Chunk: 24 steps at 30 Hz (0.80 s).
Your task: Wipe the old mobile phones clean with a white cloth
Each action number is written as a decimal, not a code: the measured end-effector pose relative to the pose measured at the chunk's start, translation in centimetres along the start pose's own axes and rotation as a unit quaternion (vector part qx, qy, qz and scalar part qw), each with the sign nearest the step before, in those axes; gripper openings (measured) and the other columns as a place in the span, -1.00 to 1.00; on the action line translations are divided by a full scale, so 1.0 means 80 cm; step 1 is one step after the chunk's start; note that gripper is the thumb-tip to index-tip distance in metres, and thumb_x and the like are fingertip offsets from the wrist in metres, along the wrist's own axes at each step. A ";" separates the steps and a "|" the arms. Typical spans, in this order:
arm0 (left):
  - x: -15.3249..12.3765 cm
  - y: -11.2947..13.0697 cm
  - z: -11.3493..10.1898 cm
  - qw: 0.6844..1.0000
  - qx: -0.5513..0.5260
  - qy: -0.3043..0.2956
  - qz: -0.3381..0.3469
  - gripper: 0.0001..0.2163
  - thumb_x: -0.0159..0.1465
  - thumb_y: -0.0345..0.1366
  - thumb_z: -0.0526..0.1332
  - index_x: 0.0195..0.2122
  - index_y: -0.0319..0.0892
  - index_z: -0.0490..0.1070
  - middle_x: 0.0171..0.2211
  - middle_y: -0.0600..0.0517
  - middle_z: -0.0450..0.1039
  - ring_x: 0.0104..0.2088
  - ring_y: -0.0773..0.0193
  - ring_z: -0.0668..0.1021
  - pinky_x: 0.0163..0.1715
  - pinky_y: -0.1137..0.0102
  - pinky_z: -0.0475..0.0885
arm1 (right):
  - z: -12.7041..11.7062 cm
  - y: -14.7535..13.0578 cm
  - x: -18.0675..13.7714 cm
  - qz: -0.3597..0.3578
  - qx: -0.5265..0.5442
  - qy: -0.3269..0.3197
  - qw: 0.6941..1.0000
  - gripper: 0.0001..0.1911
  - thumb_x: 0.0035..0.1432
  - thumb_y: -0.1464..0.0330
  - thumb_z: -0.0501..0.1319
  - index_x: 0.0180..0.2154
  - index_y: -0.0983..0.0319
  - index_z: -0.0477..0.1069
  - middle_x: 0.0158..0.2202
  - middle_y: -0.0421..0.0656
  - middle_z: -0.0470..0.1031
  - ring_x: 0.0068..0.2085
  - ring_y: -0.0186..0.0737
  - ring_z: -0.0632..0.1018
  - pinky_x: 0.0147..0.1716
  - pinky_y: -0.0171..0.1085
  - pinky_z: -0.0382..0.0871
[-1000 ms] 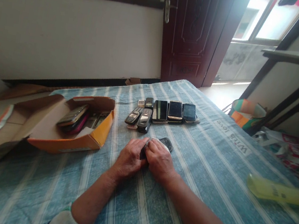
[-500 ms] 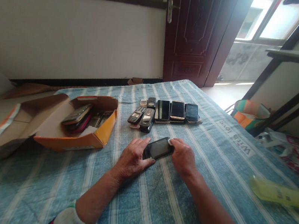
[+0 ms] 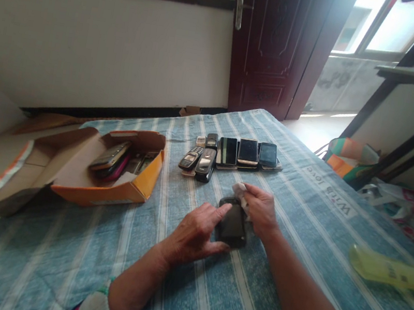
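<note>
A black mobile phone [image 3: 233,225] lies between my hands, its long side pointing away from me. My left hand [image 3: 198,235] grips it from the left, with fingers at its upper part and the thumb at its lower edge. In my right hand [image 3: 261,211] a crumpled white tissue [image 3: 240,191] is pinched, close to the phone's upper right edge. Beyond them stand rows of phones: a keypad phone [image 3: 191,158], a flip phone [image 3: 205,165], and smartphones, among them a gold-edged smartphone [image 3: 249,151].
An open orange cardboard box [image 3: 151,180] with several phones inside stands at the left on the striped bedsheet [image 3: 95,263]. A yellow item [image 3: 389,269] lies at the right. Plastic bags [image 3: 410,213] sit beyond the bed's right edge.
The phone has turned from slanting sideways to upright in view and come slightly nearer. My right hand has moved off its end, and the tissue shows more.
</note>
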<state>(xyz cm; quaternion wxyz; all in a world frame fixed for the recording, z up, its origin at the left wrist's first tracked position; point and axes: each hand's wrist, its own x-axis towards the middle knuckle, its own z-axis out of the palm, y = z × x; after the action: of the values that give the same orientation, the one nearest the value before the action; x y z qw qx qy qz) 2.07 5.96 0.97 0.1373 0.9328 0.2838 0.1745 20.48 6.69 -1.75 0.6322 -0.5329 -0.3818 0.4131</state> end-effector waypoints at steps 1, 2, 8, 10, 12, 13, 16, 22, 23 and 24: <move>-0.001 0.001 -0.001 1.000 -0.017 -0.006 0.004 -0.37 0.15 -0.13 0.31 0.21 -0.20 0.18 -0.15 -0.13 0.48 -0.18 0.06 0.51 -0.16 0.17 0.46 | 0.001 -0.002 0.000 0.017 0.031 -0.002 0.999 -0.72 -0.07 0.26 0.29 -0.30 0.26 0.60 -0.41 -0.20 0.57 -0.37 -0.27 0.52 -0.38 -0.31 0.38; -0.001 0.001 -0.002 0.999 -0.032 -0.008 0.005 -0.39 0.16 -0.17 0.31 0.21 -0.19 0.18 -0.17 -0.10 0.49 -0.20 0.08 0.52 -0.17 0.19 0.47 | 0.001 -0.005 0.000 0.029 0.057 -0.002 0.998 -0.72 -0.10 0.28 0.31 -0.31 0.27 0.60 -0.42 -0.20 0.56 -0.39 -0.29 0.51 -0.39 -0.32 0.38; 0.003 -0.010 -0.006 0.998 -0.042 0.038 0.010 -0.48 0.15 -0.34 0.26 0.17 -0.18 0.26 -0.07 -0.13 0.47 -0.06 0.05 0.49 -0.03 0.11 0.44 | -0.011 -0.014 0.011 0.034 0.113 0.063 0.991 -0.75 -0.20 0.34 0.34 -0.36 0.28 0.59 -0.41 -0.18 0.56 -0.40 -0.31 0.50 -0.32 -0.26 0.41; 0.008 -0.013 -0.004 0.998 -0.033 0.036 0.033 -0.48 0.13 -0.44 0.22 0.16 -0.20 0.26 0.05 -0.17 0.41 0.09 0.01 0.41 0.11 0.05 0.34 | -0.016 -0.013 0.015 0.030 0.111 0.082 0.990 -0.75 -0.20 0.35 0.34 -0.36 0.28 0.59 -0.43 -0.19 0.55 -0.40 -0.31 0.50 -0.32 -0.25 0.41; 0.015 -0.015 -0.001 0.998 -0.027 0.015 0.047 -0.42 0.08 -0.51 0.19 0.18 -0.22 0.25 0.16 -0.20 0.32 0.21 -0.02 0.30 0.20 -0.01 0.23 | -0.019 -0.011 0.018 0.023 0.106 0.082 0.991 -0.75 -0.19 0.35 0.33 -0.36 0.28 0.59 -0.45 -0.19 0.53 -0.42 -0.31 0.49 -0.34 -0.25 0.40; 0.019 -0.016 -0.001 0.998 -0.027 -0.003 0.047 -0.39 0.05 -0.52 0.18 0.19 -0.22 0.24 0.20 -0.20 0.27 0.25 -0.03 0.24 0.23 -0.03 0.19 | -0.020 -0.010 0.018 0.020 0.102 0.077 0.992 -0.76 -0.19 0.35 0.33 -0.37 0.28 0.59 -0.46 -0.19 0.52 -0.42 -0.31 0.48 -0.35 -0.25 0.40; 0.034 -0.020 -0.002 0.996 -0.035 -0.078 0.041 -0.34 -0.02 -0.49 0.20 0.19 -0.18 0.24 0.27 -0.16 0.19 0.31 -0.09 0.15 0.25 -0.06 0.12 | -0.020 -0.011 0.018 0.020 0.095 0.063 0.993 -0.77 -0.18 0.35 0.31 -0.38 0.29 0.59 -0.46 -0.19 0.52 -0.43 -0.31 0.47 -0.37 -0.27 0.40; 0.065 -0.022 -0.011 0.988 -0.062 -0.128 0.060 -0.38 -0.06 -0.43 0.29 0.11 -0.18 0.33 0.13 -0.14 0.37 0.19 -0.11 0.34 0.20 0.03 0.21 | -0.020 -0.016 0.018 0.035 0.091 0.079 0.992 -0.73 -0.21 0.37 0.29 -0.36 0.30 0.59 -0.45 -0.19 0.53 -0.43 -0.33 0.47 -0.36 -0.28 0.38; 0.067 -0.023 -0.012 0.988 -0.068 -0.125 0.060 -0.41 -0.05 -0.42 0.30 0.09 -0.17 0.35 0.10 -0.13 0.39 0.15 -0.09 0.38 0.18 0.06 0.24 | -0.020 -0.016 0.018 0.036 0.091 0.082 0.992 -0.71 -0.22 0.37 0.29 -0.34 0.30 0.59 -0.45 -0.19 0.53 -0.43 -0.33 0.47 -0.37 -0.28 0.38; 0.067 -0.023 -0.013 0.988 -0.073 -0.122 0.056 -0.43 -0.04 -0.40 0.32 0.07 -0.17 0.37 0.08 -0.13 0.40 0.12 -0.07 0.41 0.15 0.08 0.28 | -0.020 -0.016 0.019 0.035 0.089 0.085 0.992 -0.70 -0.22 0.37 0.29 -0.33 0.31 0.59 -0.45 -0.18 0.54 -0.43 -0.32 0.47 -0.38 -0.27 0.38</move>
<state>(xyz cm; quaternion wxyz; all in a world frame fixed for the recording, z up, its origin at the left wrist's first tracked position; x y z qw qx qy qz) 4.97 10.68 2.56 0.2284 0.9490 0.1992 0.0866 22.69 7.38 -0.65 0.6928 -0.5202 -0.2697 0.4205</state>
